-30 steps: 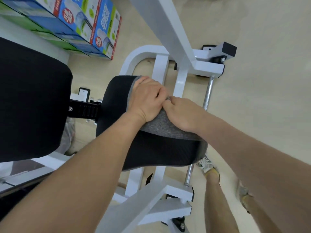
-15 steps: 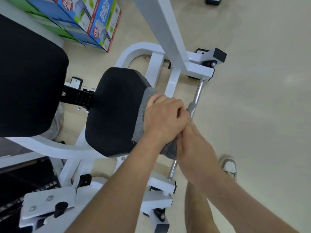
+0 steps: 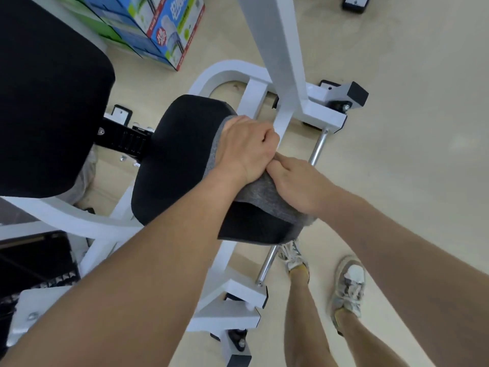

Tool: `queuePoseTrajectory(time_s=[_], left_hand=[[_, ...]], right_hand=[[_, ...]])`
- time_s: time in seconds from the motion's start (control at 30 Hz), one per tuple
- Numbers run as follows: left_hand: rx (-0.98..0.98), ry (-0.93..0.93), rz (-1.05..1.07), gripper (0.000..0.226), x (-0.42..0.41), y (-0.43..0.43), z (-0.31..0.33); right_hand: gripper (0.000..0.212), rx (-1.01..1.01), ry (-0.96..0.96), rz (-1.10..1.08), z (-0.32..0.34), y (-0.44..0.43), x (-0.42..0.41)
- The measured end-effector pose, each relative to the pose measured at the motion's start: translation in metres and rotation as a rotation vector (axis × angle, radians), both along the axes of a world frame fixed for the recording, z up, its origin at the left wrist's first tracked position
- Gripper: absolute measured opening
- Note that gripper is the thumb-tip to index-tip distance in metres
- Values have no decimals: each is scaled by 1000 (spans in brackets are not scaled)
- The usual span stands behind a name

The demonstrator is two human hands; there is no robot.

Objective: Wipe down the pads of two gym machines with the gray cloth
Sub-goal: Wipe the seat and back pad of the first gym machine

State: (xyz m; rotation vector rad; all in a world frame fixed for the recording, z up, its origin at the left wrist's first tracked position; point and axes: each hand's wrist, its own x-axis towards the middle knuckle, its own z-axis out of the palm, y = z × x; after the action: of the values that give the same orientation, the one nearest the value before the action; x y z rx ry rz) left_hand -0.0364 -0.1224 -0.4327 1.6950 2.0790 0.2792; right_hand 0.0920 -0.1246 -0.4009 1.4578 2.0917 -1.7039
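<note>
The left hand is gripping the gray cloth over the black pad. The right hand is clutching it too.

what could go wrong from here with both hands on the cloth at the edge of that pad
1. The left hand works right beside the white frame post; a longer stroke could knock the knuckles on it.
2. The gray cloth covers only one edge of the small black pad, so the rest may get missed.
3. The cloth hangs over the pad's near corner under the right hand and might slip off.
</note>
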Motion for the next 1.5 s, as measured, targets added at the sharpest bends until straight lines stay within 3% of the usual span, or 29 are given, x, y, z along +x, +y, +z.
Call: queuePoseTrajectory(time_s=[0.13, 0.33, 0.5, 0.63, 0.77, 0.87, 1.07, 1.2, 1.33, 1.5], left_hand=[[35, 26, 49, 47, -19, 16, -11], [132, -77, 253, 42, 10, -21, 4], [75, -97, 312, 36, 50, -63, 22], [49, -9, 421, 47, 87, -83, 31], [12, 0, 713, 53, 130, -92, 40], [58, -37, 940, 56, 158, -92, 42], [383, -390, 1465, 56, 187, -89, 43], [563, -632, 1690, 52, 190, -79, 39], [838, -1039, 1930, 56, 177, -71, 36], [1002, -1254, 2090, 60, 157, -78, 31]], right_hand=[[40, 2, 4, -33, -8, 8, -20], [45, 301, 102, -11, -7, -23, -1], [53, 275, 208, 59, -2, -48, 33], [64, 301, 174, 235, 4, -56, 68], [62, 485, 224, 505, 5, -43, 93], [57, 511, 212, 718, 7, -25, 111], [59, 699, 160, 1145, 21, 4, 94], [60, 837, 175, 1470, 25, 18, 58], [57, 767, 272, 1675, 23, 20, 20], [46, 660, 410, 1806, 12, 5, -21]])
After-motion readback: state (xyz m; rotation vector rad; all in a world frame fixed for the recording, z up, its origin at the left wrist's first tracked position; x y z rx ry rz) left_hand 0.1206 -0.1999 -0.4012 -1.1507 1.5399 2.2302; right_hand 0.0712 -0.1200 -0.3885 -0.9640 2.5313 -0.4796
